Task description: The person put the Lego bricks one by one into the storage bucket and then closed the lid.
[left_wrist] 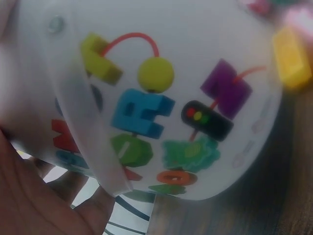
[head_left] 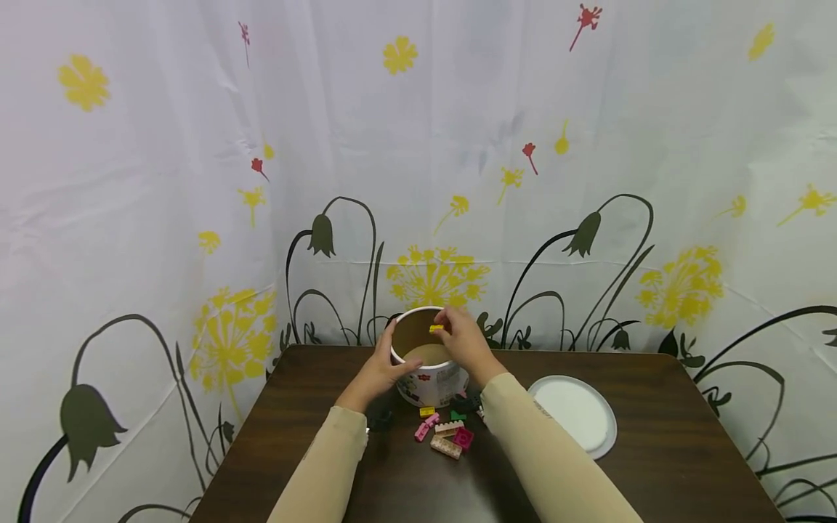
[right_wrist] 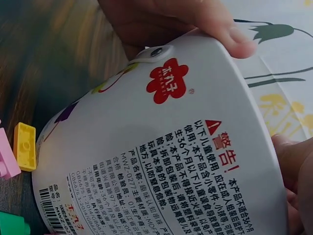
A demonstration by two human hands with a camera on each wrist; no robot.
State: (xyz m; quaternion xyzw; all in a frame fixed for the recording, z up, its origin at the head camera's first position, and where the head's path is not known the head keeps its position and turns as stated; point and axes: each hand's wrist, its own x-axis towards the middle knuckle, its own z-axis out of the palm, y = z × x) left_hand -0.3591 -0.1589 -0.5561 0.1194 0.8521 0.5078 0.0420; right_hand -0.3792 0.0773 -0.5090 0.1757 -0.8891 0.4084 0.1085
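Observation:
A white printed bucket (head_left: 431, 392) stands at the table's far edge. My left hand (head_left: 386, 367) grips its left side, thumb over the rim; in the right wrist view a hand (right_wrist: 210, 19) is on that rim. Between the fingertips of my right hand (head_left: 466, 345) is a small yellow toy brick (head_left: 436, 329), pinched at the bucket's mouth, over the opening. The bucket's plain inner bottom shows. In front of it lie loose toy bricks: a yellow one (head_left: 426, 412), pink ones (head_left: 427, 427), a magenta one (head_left: 463, 439), a green one (head_left: 458, 416) and light tan ones (head_left: 446, 447).
On the right of the dark wooden table (head_left: 680, 436) lies a round white lid-like disc (head_left: 578, 414), beside the right sleeve (head_left: 549, 443). A printed flower curtain (head_left: 418, 145) hangs just behind the table. The bucket's strap handle (left_wrist: 83, 107) hangs along its side in the left wrist view.

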